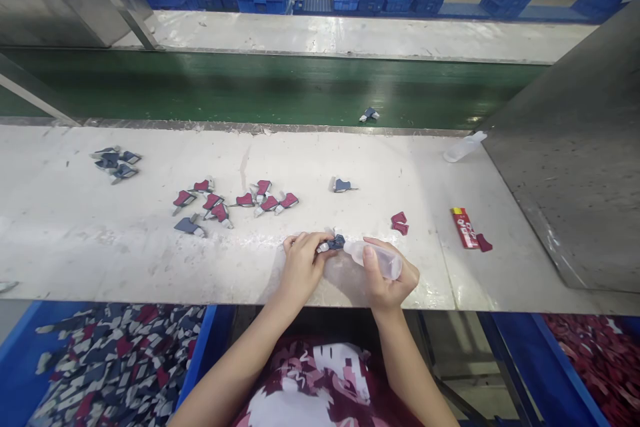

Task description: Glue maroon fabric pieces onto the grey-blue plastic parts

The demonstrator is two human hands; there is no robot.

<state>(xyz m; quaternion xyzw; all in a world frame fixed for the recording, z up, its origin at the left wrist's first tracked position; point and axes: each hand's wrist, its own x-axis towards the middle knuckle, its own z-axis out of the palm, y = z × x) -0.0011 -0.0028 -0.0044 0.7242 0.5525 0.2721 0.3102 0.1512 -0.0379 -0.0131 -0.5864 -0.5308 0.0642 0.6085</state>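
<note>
Near the front edge of the white worktop, my left hand (303, 263) pinches a small dark blue-grey plastic part (338, 242) with a light grey end. My right hand (393, 283) is wrapped round a translucent squeeze bottle (383, 261), tilted so that its nozzle meets or nearly meets the part; the exact contact is too small to tell. Two loose maroon pieces (399, 223) lie just beyond my right hand. Ahead of my hands sits another blue-grey part (343, 185). To the left, several maroon-faced parts (269, 203) are scattered in a group.
A green conveyor belt (225, 90) runs behind the worktop, carrying one part (369, 114). At right are a second bottle (464, 147), a red packet (465, 228) and a metal panel (575, 167). Blue bins of parts (193, 363) and maroon pieces (570, 373) stand below.
</note>
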